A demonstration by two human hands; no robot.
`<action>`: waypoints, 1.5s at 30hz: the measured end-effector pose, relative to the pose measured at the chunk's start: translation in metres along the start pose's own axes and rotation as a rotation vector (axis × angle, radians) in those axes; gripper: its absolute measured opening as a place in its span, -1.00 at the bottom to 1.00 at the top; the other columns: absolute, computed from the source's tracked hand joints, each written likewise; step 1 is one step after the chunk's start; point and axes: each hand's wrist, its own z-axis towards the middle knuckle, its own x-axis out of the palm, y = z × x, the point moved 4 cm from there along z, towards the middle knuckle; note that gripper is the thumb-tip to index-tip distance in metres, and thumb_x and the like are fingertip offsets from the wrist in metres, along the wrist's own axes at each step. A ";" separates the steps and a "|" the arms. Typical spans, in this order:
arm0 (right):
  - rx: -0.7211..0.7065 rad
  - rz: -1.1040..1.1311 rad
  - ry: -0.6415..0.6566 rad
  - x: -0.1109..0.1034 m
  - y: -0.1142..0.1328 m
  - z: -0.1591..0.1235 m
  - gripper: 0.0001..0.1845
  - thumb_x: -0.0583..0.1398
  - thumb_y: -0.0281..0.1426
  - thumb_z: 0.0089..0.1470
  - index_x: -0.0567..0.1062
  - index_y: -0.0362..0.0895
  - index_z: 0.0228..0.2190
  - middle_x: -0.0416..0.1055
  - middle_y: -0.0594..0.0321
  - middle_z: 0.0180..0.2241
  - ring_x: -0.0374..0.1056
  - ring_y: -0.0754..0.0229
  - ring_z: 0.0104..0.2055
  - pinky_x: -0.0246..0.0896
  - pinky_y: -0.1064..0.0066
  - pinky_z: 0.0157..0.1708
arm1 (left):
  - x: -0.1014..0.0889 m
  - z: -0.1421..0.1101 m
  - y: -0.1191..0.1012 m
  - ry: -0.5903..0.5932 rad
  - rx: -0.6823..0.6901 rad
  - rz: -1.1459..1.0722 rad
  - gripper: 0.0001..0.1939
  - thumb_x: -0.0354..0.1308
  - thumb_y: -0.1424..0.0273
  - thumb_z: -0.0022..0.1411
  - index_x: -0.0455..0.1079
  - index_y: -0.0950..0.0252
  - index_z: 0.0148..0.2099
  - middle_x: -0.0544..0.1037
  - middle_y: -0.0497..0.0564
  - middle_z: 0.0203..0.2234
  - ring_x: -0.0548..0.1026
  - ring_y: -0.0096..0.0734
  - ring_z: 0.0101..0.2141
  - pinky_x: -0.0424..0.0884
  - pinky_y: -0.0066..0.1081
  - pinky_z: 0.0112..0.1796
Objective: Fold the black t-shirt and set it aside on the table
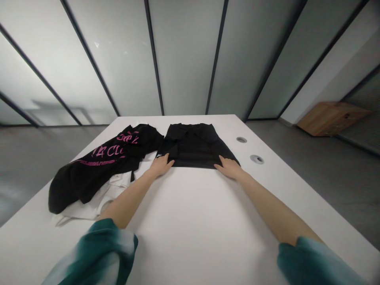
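A black garment (194, 150) lies folded in a flat, roughly trapezoid shape on the white table, its near edge toward me. My left hand (160, 165) rests on its near left corner, with thumb and index finger spread apart. At the near right corner lies my right hand (230, 168), its thumb and index finger likewise apart. Both hands touch the cloth near its edge, and their outer fingers are partly hidden. Left of the folded garment, a loose black T-shirt (103, 162) with pink lettering is draped over white cloth (89, 208).
The white table (192, 221) has two round grommets, a far one (241, 139) and a nearer one (257, 159), on its right side. Frosted glass panels (187, 55) stand behind it. A wooden cabinet (329, 118) is on the floor at right.
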 end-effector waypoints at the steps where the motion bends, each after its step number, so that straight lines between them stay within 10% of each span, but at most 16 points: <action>1: -0.008 0.002 0.010 0.000 -0.001 -0.008 -0.23 -0.06 -0.09 0.31 0.11 -0.40 0.31 0.36 -0.27 0.13 0.32 -0.20 0.16 0.17 0.10 0.11 | -0.001 -0.008 -0.001 0.015 0.007 -0.013 -0.31 -0.17 0.08 0.39 0.13 0.48 0.35 0.40 0.37 0.18 0.40 0.01 0.16 0.25 -0.20 0.11; 8: -0.077 0.260 0.140 -0.010 -0.020 -0.078 -0.24 0.10 0.03 0.17 0.37 -0.20 0.22 0.36 -0.07 0.17 0.30 -0.19 0.19 0.18 0.11 0.16 | -0.021 -0.078 -0.001 0.052 0.009 -0.208 -0.37 0.11 0.03 0.18 0.38 0.33 0.17 0.58 0.28 -0.02 0.52 0.08 0.01 0.37 -0.22 -0.04; 14: -0.194 0.793 0.270 -0.064 -0.057 -0.087 -0.41 0.13 0.13 0.07 0.64 -0.07 -0.21 0.59 0.11 -0.19 0.47 -0.07 -0.13 0.36 0.16 -0.04 | -0.066 -0.074 0.023 0.226 -0.017 -0.956 -0.53 0.16 -0.07 0.11 0.41 0.26 -0.48 0.54 0.05 -0.62 0.53 -0.25 -0.53 0.42 -0.33 -0.44; 17: -0.112 1.068 0.045 -0.088 -0.074 -0.057 -0.45 0.07 0.06 0.09 0.60 -0.11 -0.30 0.57 0.04 -0.30 0.48 -0.06 -0.25 0.40 0.14 -0.17 | -0.090 -0.042 0.040 -0.002 -0.058 -1.310 -0.48 0.07 -0.10 0.17 0.44 0.28 -0.40 0.50 0.02 -0.62 0.51 -0.30 -0.52 0.44 -0.33 -0.43; 21: 0.028 1.300 -0.340 -0.099 -0.080 -0.005 -0.41 -0.15 -0.16 0.22 0.41 -0.16 0.08 0.47 -0.06 0.03 0.44 -0.06 0.02 0.37 0.12 -0.04 | -0.091 0.009 0.049 -0.240 -0.065 -1.511 -0.31 -0.15 -0.14 0.28 0.43 0.31 0.07 0.61 0.14 -0.21 0.59 -0.20 -0.21 0.50 -0.26 -0.21; 27: 0.210 1.065 -0.186 -0.038 -0.065 0.052 -0.31 0.04 -0.31 0.15 0.12 -0.24 0.28 0.43 -0.09 0.09 0.44 0.03 0.05 0.35 0.20 0.02 | -0.019 0.046 0.047 -0.160 -0.227 -1.005 -0.32 0.09 0.17 0.29 0.09 0.33 0.36 0.41 0.28 0.17 0.51 -0.17 0.04 0.43 -0.23 0.01; 31: 0.181 0.552 -0.252 -0.003 -0.063 0.053 -0.34 0.11 -0.30 0.15 0.25 -0.29 0.24 0.29 -0.13 0.22 0.23 -0.07 0.25 0.11 0.15 0.24 | 0.006 0.035 0.038 -0.249 -0.068 -0.380 -0.38 0.12 0.23 0.28 0.20 0.35 0.32 0.33 0.27 0.25 0.32 -0.04 0.21 0.26 -0.11 0.18; 36: 0.084 0.164 -0.198 0.016 -0.052 0.029 -0.36 -0.02 -0.17 0.28 0.25 -0.26 0.27 0.09 -0.12 0.33 0.01 -0.14 0.37 -0.04 0.01 0.29 | 0.009 0.011 0.022 -0.143 0.025 0.046 -0.45 -0.10 0.20 0.40 0.23 0.33 0.33 0.18 0.23 0.34 0.17 0.05 0.30 0.17 -0.03 0.21; 45: 0.013 0.029 -0.176 0.015 -0.036 -0.040 -0.40 -0.01 -0.13 0.26 0.38 -0.16 0.19 0.27 -0.04 0.24 0.24 -0.17 0.23 0.16 0.00 0.15 | -0.018 -0.048 0.013 0.005 -0.060 0.143 -0.51 -0.06 0.11 0.34 0.39 0.29 0.13 0.45 0.25 0.11 0.42 0.03 0.09 0.35 -0.10 0.04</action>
